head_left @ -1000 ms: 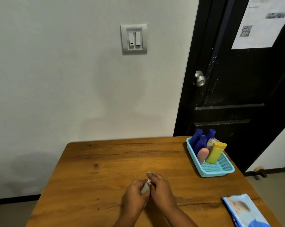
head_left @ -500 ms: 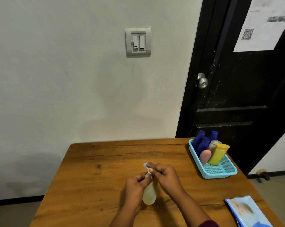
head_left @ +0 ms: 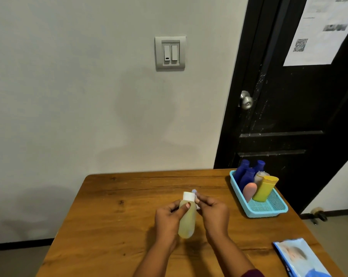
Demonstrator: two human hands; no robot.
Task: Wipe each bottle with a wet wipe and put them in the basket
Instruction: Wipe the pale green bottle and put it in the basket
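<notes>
Left hand (head_left: 167, 218): grip clamped round the pale yellow bottle (head_left: 187, 220), which is held just above the tabletop (head_left: 119, 216).
Right hand (head_left: 214, 212): grip pinched on the wet wipe (head_left: 197, 206), which is pressed beside the white cap.
Step judged: wiping of the last loose bottle. A carry rightward into the basket (head_left: 269, 213), among the other bottles, is called for next.
Change: the cap, hidden half a second ago, is now exposed.

A plain pale wall (head_left: 69, 96) with a grey double light switch (head_left: 170, 53) meets a black door (head_left: 289, 116) bearing a metal knob (head_left: 246, 100) and a paper sheet (head_left: 319, 31), behind a wooden tabletop (head_left: 119, 226).
</notes>
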